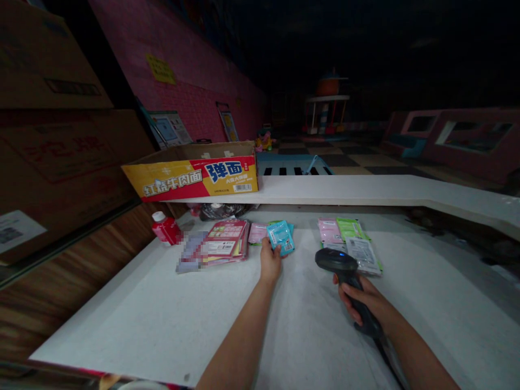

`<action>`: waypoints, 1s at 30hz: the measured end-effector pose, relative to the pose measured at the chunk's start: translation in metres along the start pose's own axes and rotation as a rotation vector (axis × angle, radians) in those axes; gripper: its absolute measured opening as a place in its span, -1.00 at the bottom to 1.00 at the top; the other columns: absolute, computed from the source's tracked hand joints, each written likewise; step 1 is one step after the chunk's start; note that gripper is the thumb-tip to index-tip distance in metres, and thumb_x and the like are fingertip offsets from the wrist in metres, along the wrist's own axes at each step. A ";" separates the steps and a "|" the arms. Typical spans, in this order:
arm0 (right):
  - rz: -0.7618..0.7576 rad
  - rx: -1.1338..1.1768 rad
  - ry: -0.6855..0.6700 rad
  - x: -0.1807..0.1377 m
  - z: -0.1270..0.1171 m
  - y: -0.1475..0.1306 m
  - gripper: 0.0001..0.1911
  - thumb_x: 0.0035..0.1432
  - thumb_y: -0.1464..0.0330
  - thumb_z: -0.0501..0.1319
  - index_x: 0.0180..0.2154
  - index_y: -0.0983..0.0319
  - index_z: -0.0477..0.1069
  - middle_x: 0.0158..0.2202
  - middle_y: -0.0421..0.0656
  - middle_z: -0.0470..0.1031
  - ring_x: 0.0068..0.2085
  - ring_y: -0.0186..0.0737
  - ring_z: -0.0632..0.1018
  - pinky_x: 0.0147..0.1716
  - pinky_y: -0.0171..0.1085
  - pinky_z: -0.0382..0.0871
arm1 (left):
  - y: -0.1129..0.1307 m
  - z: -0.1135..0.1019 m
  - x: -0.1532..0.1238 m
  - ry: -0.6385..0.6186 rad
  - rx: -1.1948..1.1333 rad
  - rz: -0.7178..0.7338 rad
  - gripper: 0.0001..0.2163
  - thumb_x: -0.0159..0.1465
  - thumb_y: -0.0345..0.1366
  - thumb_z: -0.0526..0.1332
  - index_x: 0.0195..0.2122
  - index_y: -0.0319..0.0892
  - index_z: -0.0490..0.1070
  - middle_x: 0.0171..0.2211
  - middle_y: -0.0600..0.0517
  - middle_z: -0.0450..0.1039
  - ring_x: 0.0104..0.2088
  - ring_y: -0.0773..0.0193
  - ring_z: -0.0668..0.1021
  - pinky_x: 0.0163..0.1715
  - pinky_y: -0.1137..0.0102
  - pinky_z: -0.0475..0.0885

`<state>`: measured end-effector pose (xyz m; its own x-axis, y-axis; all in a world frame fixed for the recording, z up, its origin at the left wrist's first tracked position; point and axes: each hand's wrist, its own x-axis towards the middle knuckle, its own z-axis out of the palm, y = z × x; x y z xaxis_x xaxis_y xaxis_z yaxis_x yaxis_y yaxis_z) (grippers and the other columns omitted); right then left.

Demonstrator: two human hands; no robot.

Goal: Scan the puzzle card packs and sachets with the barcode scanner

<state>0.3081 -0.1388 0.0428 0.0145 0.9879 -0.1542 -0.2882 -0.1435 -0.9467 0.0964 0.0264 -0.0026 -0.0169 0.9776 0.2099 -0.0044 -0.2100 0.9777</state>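
My left hand (270,262) pinches a small blue packet (281,237) at its lower edge, lifting it just above the white counter (162,325). More small packets, pink and blue (258,232), lie right behind it. My right hand (361,301) grips the handle of a black barcode scanner (339,263), whose head points toward the packets. Beyond the scanner lies a group of pink, green and white packets (351,242).
A stack of red printed sheets (224,244) lies left of the packets, with a red bottle with a white cap (166,227) at the counter's left edge. A yellow-and-red cardboard box (195,172) sits on the raised white shelf (365,189). Large cartons (60,141) are stacked at left.
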 end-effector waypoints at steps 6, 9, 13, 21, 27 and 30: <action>-0.020 0.001 0.008 0.000 -0.004 0.000 -0.60 0.01 0.11 0.38 -0.20 0.20 0.40 -0.61 -0.30 0.37 -0.78 -0.43 0.28 -0.83 -0.43 0.15 | 0.002 0.001 0.002 0.064 0.176 -0.023 -0.79 0.22 -0.28 0.15 -0.14 -0.14 0.19 -0.17 -0.10 0.47 -0.21 0.17 0.58 -0.31 0.29 0.57; -0.023 0.001 0.011 0.000 -0.005 0.001 -0.60 0.01 0.12 0.38 -0.20 0.21 0.41 -0.62 -0.31 0.37 -0.78 -0.42 0.29 -0.83 -0.43 0.16 | 0.001 0.002 0.002 0.036 0.099 -0.015 -0.77 0.22 -0.25 0.15 -0.13 -0.14 0.18 -0.15 -0.10 0.46 -0.21 0.16 0.58 -0.36 0.29 0.58; -0.024 0.000 -0.001 0.000 -0.006 0.002 -0.61 0.03 0.12 0.37 -0.19 0.21 0.41 -0.61 -0.31 0.37 -0.78 -0.42 0.29 -0.83 -0.42 0.18 | 0.001 0.002 0.001 0.003 -0.027 -0.023 -0.66 0.19 -0.11 0.20 -0.11 -0.13 0.16 -0.10 -0.11 0.44 -0.20 0.12 0.59 -0.40 0.27 0.59; -0.057 0.074 0.027 0.005 -0.009 -0.006 -0.61 0.01 0.13 0.40 -0.20 0.22 0.41 -0.62 -0.30 0.38 -0.76 -0.43 0.29 -0.82 -0.44 0.16 | 0.006 0.001 0.001 -0.016 -0.070 -0.057 -0.56 0.10 0.05 0.27 -0.15 -0.12 0.21 -0.14 -0.07 0.48 -0.21 0.13 0.61 -0.39 0.28 0.60; -0.221 0.267 0.205 0.012 -0.025 -0.020 -0.58 -0.05 0.12 0.42 -0.21 0.20 0.42 -0.61 -0.30 0.35 -0.73 -0.41 0.28 -0.79 -0.42 0.16 | 0.007 0.002 0.002 -0.018 -0.030 -0.076 -0.60 0.04 0.04 0.32 -0.29 -0.16 0.33 -0.33 0.04 0.47 -0.41 0.27 0.56 -0.49 0.35 0.58; -0.293 0.308 0.296 0.015 -0.034 -0.024 -0.59 -0.08 0.14 0.45 -0.24 0.19 0.43 -0.60 -0.30 0.36 -0.70 -0.40 0.31 -0.76 -0.41 0.20 | 0.012 0.006 0.000 -0.010 -0.047 -0.097 -0.55 -0.05 0.07 0.36 -0.32 -0.17 0.35 -0.43 0.10 0.43 -0.47 0.31 0.53 -0.54 0.39 0.55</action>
<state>0.3474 -0.1224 0.0539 0.3947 0.9188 -0.0107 -0.4993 0.2046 -0.8419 0.1020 0.0244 0.0094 -0.0044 0.9934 0.1142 -0.0522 -0.1143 0.9921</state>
